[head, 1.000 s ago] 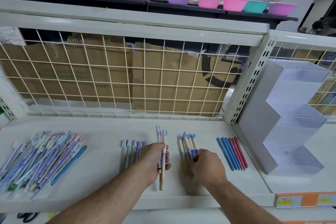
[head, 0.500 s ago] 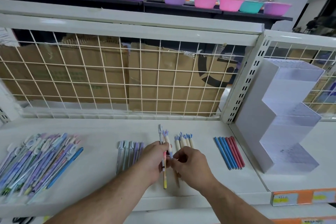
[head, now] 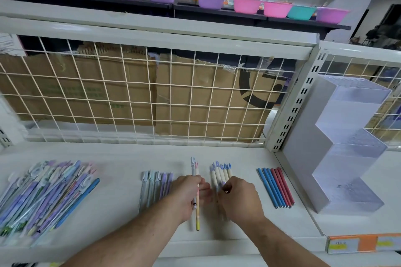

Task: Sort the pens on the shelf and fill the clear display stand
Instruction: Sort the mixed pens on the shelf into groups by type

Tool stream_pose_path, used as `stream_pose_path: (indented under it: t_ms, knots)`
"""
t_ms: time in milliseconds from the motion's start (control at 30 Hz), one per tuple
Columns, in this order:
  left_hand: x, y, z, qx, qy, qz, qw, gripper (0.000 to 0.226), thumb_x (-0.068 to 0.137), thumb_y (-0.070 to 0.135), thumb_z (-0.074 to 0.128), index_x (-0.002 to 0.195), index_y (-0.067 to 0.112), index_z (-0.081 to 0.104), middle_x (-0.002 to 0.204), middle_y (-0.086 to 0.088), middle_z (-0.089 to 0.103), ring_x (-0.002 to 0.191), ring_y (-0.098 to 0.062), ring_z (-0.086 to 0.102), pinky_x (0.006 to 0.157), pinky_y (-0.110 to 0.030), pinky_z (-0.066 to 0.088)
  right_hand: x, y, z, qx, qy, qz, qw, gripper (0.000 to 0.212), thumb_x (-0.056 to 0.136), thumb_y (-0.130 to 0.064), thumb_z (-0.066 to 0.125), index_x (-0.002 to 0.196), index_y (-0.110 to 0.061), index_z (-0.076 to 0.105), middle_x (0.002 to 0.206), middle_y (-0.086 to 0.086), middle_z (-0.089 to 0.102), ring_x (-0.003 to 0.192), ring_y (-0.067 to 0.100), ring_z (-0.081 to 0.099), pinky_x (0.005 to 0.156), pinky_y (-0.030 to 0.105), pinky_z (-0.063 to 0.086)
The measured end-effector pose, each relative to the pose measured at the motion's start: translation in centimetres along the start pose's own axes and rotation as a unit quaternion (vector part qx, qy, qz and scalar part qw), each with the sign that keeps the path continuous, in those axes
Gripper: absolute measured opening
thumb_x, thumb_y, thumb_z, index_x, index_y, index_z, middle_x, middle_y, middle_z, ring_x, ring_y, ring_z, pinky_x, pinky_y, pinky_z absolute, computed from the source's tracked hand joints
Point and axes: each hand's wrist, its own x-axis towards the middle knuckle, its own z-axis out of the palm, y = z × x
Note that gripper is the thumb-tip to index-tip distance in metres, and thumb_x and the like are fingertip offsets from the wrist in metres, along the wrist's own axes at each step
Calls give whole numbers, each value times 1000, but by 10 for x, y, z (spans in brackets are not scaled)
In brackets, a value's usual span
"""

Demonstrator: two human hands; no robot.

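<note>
left hand (head: 188, 197): we are gripping two pens (head: 197, 217) in curled fingers (head: 204, 188) | right hand (head: 240, 199): we are pinching cream pens (head: 219, 174) just right of them | stand (head: 347, 147): sitting well right

A shop is shown. A white metal shelf (head: 121, 154) is fitted with a slotted upright (head: 293, 106) and a wire grid back panel (head: 130, 93). Orange price labels (head: 351, 244) are fixed to its front edge. Coloured plastic bowls (head: 211, 0) are lined up on racks behind, and grouped pens (head: 274, 186) are laid out beside a clear display stand (head: 347, 136).
</note>
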Motion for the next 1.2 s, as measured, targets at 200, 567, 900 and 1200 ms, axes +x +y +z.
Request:
stream_pose_path:
  t_ms: [200, 567, 900, 1200]
  knots:
    - [1, -1, 10, 3, -10, -18, 1000, 18, 92, 1, 49, 92, -7, 65, 100, -29, 72, 78, -37, 70, 71, -48, 62, 8, 2, 2, -70, -11, -7, 997, 17, 97, -36, 54, 91, -21, 60, 82, -4, 61, 67, 13, 54, 51, 23, 36]
    - [0, 4, 5, 28, -6, -7, 1000, 17, 89, 1, 54, 96, -9, 67, 85, -23, 70, 73, -34, 67, 76, -52, 60, 11, 0, 7, -64, -15, -19, 998, 15, 95, -35, 58, 86, -23, 55, 78, -5, 59, 67, 14, 56, 53, 24, 38]
    - [-15, 8, 9, 16, -50, 32, 998, 22, 94, 13, 53, 95, 6, 74, 84, -12, 74, 68, -24, 68, 56, -28, 52, -10, -19, 0, 268, -140, 7, 953, 10, 88, -13, 66, 79, -10, 70, 70, 5, 74, 47, 11, 60, 42, 19, 41]
    - [-16, 4, 5, 67, 38, 83, 994, 27, 89, 18, 53, 87, 8, 78, 82, -8, 68, 66, -20, 57, 56, -27, 45, -11, -14, 0, 145, -59, 12, 988, 10, 85, -23, 67, 75, -20, 65, 69, -3, 68, 64, 20, 68, 61, 33, 57]
